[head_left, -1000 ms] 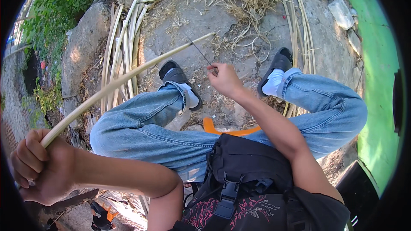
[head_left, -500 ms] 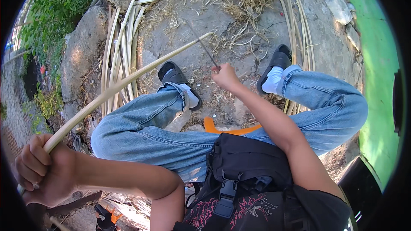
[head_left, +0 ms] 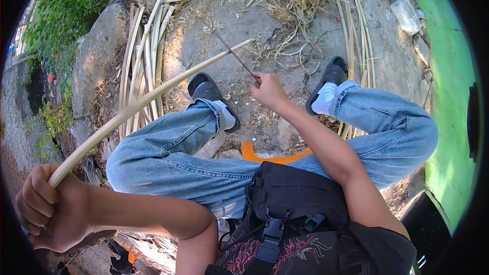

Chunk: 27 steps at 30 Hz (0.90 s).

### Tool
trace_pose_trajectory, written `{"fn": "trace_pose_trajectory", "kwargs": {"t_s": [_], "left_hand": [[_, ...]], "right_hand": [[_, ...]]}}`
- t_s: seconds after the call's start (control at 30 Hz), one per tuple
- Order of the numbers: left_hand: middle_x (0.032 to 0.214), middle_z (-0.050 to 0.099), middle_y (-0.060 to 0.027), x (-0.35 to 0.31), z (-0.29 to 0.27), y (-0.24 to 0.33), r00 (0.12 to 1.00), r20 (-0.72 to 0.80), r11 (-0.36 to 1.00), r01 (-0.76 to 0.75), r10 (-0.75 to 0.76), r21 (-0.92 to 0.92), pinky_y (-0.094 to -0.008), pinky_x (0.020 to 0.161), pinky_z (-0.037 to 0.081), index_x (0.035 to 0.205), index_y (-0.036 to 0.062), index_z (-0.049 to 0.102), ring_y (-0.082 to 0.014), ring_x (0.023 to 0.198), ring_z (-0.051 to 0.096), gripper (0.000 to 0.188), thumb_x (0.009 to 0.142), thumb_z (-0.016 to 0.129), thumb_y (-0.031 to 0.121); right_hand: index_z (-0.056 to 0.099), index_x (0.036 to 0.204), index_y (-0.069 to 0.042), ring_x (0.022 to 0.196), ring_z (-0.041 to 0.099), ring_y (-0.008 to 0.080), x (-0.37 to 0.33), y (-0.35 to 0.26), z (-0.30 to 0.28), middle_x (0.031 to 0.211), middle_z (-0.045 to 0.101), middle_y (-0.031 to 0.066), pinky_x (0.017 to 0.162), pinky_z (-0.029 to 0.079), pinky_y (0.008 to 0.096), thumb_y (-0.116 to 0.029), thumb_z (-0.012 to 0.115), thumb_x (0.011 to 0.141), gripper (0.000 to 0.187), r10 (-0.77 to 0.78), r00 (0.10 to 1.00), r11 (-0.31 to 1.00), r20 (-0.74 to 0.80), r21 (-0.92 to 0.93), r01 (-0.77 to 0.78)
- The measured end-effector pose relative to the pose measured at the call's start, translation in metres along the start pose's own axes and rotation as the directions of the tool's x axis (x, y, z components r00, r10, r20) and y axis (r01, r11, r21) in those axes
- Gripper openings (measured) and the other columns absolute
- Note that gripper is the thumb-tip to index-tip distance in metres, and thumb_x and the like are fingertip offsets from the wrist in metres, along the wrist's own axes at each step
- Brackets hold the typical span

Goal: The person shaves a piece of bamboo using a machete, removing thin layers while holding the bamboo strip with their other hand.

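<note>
At the lower left, my left hand (head_left: 56, 211) is wrapped round the thick end of a long pale strip of split bamboo or wood (head_left: 153, 93). The strip slants up and away to the right, narrowing to a tip beyond my feet. My right hand (head_left: 270, 92), near the middle, is closed on a thin dark knife-like blade (head_left: 239, 60); its handle is hidden in my fingers. The blade crosses the strip a little short of the tip, pointing up and left. Whether it touches the strip, I cannot tell.
Cut pale strips (head_left: 147, 53) lie beyond my left knee, with longer ones (head_left: 356, 30) at the far right. Curly shavings (head_left: 300, 0) are heaped at the far side. An orange curved piece (head_left: 248, 150) sits between my legs. A green wall (head_left: 448, 97) bounds the right.
The blade has swung slightly left, and its crossing point on the strip has shifted a little toward me. My right hand moved slightly left; my left hand still grips the strip.
</note>
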<state>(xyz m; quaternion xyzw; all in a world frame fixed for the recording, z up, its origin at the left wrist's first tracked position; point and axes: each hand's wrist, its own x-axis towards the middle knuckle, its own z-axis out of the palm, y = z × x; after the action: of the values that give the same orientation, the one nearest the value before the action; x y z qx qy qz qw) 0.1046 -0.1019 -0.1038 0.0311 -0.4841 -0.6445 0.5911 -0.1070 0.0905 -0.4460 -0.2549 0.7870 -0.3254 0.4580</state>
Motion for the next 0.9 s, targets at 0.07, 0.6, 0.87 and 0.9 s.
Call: {"fn": "trace_pose_trajectory", "kwargs": {"t_s": [0.07, 0.6, 0.87, 0.9], "left_hand": [[0.044, 0.028, 0.0095, 0.000, -0.004, -0.003, 1.000, 0.028, 1.000, -0.013, 0.013, -0.003, -0.0208, 0.037, 0.011, 0.054, 0.0169, 0.038, -0.0026, 0.036, 0.019, 0.047, 0.084, 0.054, 0.050], [0.042, 0.028, 0.0092, -0.003, -0.028, -0.006, 0.998, 0.057, 0.996, 0.012, -0.007, -0.093, -0.0190, 0.035, 0.012, 0.053, 0.0160, 0.037, -0.0017, 0.035, 0.021, 0.052, 0.081, 0.061, 0.053], [0.042, 0.028, 0.0094, -0.003, -0.015, -0.005, 0.997, 0.083, 0.995, 0.008, 0.001, -0.103, -0.0188, 0.034, 0.012, 0.053, 0.0164, 0.038, -0.0011, 0.034, 0.021, 0.050, 0.081, 0.061, 0.051], [0.042, 0.028, 0.0094, -0.001, -0.014, -0.009, 0.994, 0.110, 0.990, 0.034, -0.019, -0.134, -0.0184, 0.034, 0.013, 0.052, 0.0166, 0.038, -0.0009, 0.034, 0.021, 0.050, 0.080, 0.061, 0.050]], "right_hand": [[0.066, 0.090, 0.004, 0.072, 0.068, 0.0270, -0.003, -0.008, 0.008, 0.070, 0.066, 0.0188, 0.065, 0.050, 0.0363, -0.006, 0.057, 0.070, 0.025, -0.067, 0.992, 0.986, 0.102, 0.157, 0.051], [0.067, 0.101, -0.002, 0.057, 0.058, 0.0219, 0.023, 0.049, 0.006, 0.065, 0.062, 0.0134, 0.057, 0.046, 0.0338, -0.010, 0.059, 0.073, 0.030, 0.046, 0.996, 0.996, -0.074, -0.076, -0.051], [0.067, 0.099, 0.002, 0.060, 0.063, 0.0281, -0.006, -0.003, 0.011, 0.073, 0.066, 0.0195, 0.059, 0.048, 0.0372, -0.009, 0.055, 0.075, 0.028, -0.079, 0.995, 0.986, 0.055, 0.148, 0.070], [0.067, 0.099, 0.002, 0.060, 0.063, 0.0281, 0.006, 0.039, 0.008, 0.073, 0.066, 0.0195, 0.059, 0.048, 0.0372, -0.009, 0.055, 0.075, 0.028, -0.078, 0.996, 0.987, 0.034, 0.143, 0.072]]}}
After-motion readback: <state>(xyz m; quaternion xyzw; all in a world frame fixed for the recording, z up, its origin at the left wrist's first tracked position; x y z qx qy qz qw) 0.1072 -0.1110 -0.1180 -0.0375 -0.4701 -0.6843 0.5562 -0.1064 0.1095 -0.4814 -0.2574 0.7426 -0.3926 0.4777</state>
